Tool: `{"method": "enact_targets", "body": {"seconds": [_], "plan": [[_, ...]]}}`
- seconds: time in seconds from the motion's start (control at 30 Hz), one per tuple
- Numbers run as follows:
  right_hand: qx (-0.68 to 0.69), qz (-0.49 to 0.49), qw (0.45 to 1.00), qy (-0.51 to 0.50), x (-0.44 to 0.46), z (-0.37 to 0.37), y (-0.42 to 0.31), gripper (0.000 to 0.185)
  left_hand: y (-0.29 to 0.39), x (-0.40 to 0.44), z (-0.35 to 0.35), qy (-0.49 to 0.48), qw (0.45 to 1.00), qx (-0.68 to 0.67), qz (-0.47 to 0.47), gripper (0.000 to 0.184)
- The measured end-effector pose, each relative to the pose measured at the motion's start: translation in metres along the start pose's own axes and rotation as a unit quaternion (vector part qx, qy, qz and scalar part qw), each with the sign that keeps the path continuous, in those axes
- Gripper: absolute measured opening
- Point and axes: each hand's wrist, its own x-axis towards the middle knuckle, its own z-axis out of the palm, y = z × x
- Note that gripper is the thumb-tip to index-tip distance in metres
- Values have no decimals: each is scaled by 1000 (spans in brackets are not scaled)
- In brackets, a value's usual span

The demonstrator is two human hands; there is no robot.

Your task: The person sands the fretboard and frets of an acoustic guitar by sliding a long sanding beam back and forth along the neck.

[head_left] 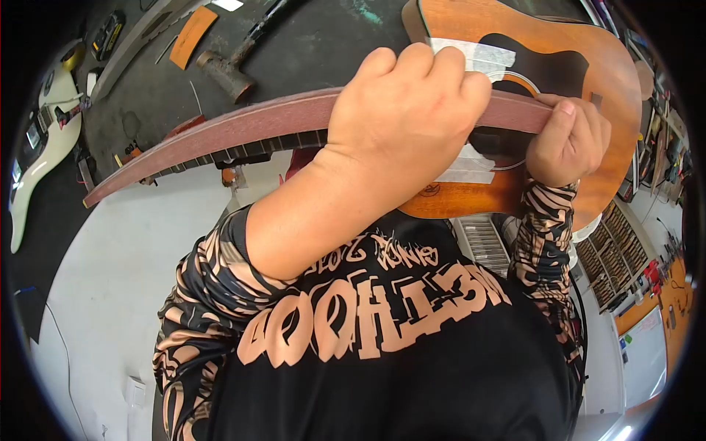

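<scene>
A long, narrow reddish-brown sanding bar (213,132) with a rough-looking face runs from the far left to the right, above the guitar's neck. My left hand (412,110) is closed around the bar near the sound hole, its knuckles facing up. Gripping the bar's right end is my right hand (570,140), thumb on top. Beneath lies a brown acoustic guitar (621,88), whose dark fretboard (250,149) shows partly under the bar. Strips of white masking tape (474,53) cross the top on both sides of the sound hole, which my hands and the bar partly hide.
A hammer (228,77) and an orange curved plate (193,37) lie on the dark bench (309,59). A cream guitar-shaped body (55,147) is at far left. Racks of small tools (614,250) stand at right.
</scene>
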Motion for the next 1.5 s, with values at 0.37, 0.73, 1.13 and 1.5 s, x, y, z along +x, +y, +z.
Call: {"method": "enact_targets", "body": {"seconds": [0.37, 0.73, 1.13, 1.5], "plan": [[31, 33, 997, 62, -15, 50, -127, 15, -78, -94, -60, -133, 990, 37, -40, 49], [15, 22, 1000, 4, -25, -12, -17, 25, 14, -22, -9, -44, 999, 17, 7, 19], [41, 72, 996, 38, -38, 33, -134, 19, -62, -105, -50, -98, 994, 51, -13, 26], [-10, 52, 999, 12, -50, -14, -41, 21, 13, -48, -18, -75, 997, 27, 20, 11]]}}
